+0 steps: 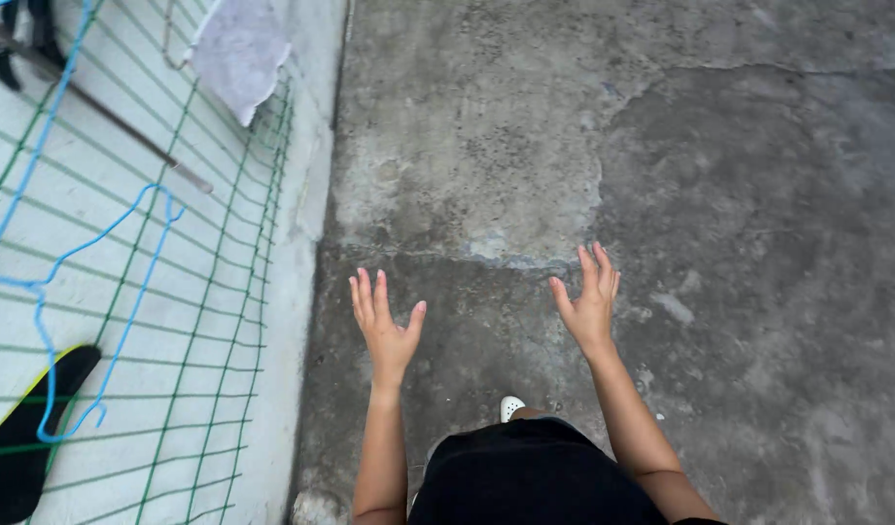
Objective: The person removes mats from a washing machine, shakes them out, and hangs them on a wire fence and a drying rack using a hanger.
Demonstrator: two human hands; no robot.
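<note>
Just below the middle of the frame, the left hand [384,326] and right hand [590,301] are held out with fingers spread, holding nothing, above the bare concrete floor [739,243]. Nearest them, at the left edge, a blue wire hanger [49,292] hooks on green mesh [214,321], likely for storage, beside a black insole [24,437].

both the left hand [384,326] and right hand [590,301] hang open and empty over the concrete floor [739,194], near a green wire fence [224,292] with a blue hanger [78,292].
</note>
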